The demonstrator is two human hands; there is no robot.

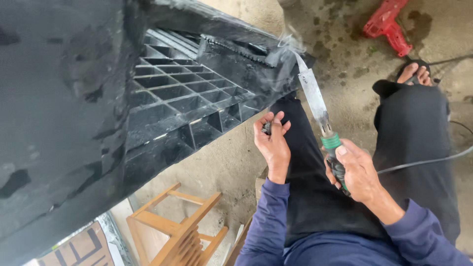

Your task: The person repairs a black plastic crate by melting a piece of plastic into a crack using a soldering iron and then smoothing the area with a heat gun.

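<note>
— What does the head view show in the right hand (358, 172)?

— Its grip is wrapped tight around the green-and-black handle of a soldering iron (322, 123). The flat metal blade points up and away, its tip touching the far edge of a black car bumper (74, 123), where smoke (288, 47) rises.

— And the left hand (272, 143)?

— Just left of the iron, near the bumper's honeycomb grille (182, 93). Its fingertips are pinching 1 small dark piece (266, 128); what it is, I cannot tell.

— What else is around?

— A cord (428, 160) runs right from the iron across the person's dark trousers. A red power tool (387, 24) lies on the concrete floor (345, 93) at the far right, and a wooden stool (182, 231) stands near, below the bumper.
</note>
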